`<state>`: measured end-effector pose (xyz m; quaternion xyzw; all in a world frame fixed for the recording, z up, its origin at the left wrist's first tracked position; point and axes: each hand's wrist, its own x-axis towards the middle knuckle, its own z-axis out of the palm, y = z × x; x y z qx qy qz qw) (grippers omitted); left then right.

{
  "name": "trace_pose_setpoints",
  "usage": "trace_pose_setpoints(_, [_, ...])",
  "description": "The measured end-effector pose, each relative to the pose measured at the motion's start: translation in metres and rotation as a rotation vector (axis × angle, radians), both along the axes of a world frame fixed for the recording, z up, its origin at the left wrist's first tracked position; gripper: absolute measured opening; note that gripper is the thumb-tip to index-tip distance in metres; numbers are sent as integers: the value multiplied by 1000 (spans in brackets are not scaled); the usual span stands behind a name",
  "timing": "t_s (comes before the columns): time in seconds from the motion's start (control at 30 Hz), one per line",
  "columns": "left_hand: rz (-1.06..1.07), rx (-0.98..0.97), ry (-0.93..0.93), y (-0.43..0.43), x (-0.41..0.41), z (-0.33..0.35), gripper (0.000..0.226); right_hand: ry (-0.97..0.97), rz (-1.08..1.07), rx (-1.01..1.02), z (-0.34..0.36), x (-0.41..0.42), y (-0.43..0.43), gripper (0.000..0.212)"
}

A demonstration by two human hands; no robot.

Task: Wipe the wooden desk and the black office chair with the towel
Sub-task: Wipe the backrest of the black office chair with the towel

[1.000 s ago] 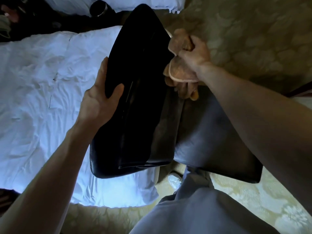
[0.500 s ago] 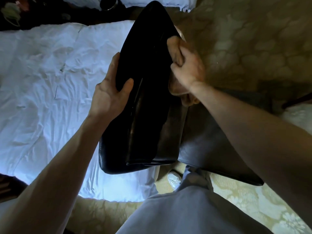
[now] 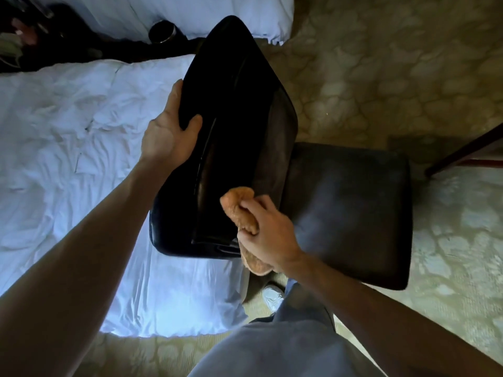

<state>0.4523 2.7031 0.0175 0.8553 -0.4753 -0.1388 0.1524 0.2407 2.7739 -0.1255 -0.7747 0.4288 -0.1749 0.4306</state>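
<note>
While the left hand (image 3: 168, 137) grips the black office chair (image 3: 239, 99) at its back's nine o'clock edge, the right hand (image 3: 272, 240) clutches the bunched towel (image 3: 238, 210) at six o'clock — a hard push might swivel the chair away.

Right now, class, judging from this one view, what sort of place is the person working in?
Probably a hotel room or bedroom: a bed with rumpled white sheets beside the black office chair, more white bedding beyond it, and patterned carpet underfoot.
</note>
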Motion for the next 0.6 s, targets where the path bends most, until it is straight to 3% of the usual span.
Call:
trace_pose_setpoints(0.17, [-5,32,31,1,1,2,72,-33,150,7,9,-29,8,43])
trace_pose_setpoints(0.3, [-40,29,102,7,1,4,78,-125,-224,25,14,-33,-47,55])
trace_pose_setpoints(0.37, [-52,37,78,18,0,5,82,-124,-284,54,15,-24,-74,57])
trace_pose_setpoints(0.5, [-81,44,82,60,-7,3,85,61,-59,55,8,-1,-62,58])
trace_pose_setpoints(0.6, [-21,-39,52,79,-15,1,78,26,44,71,2,-6,-4,52])
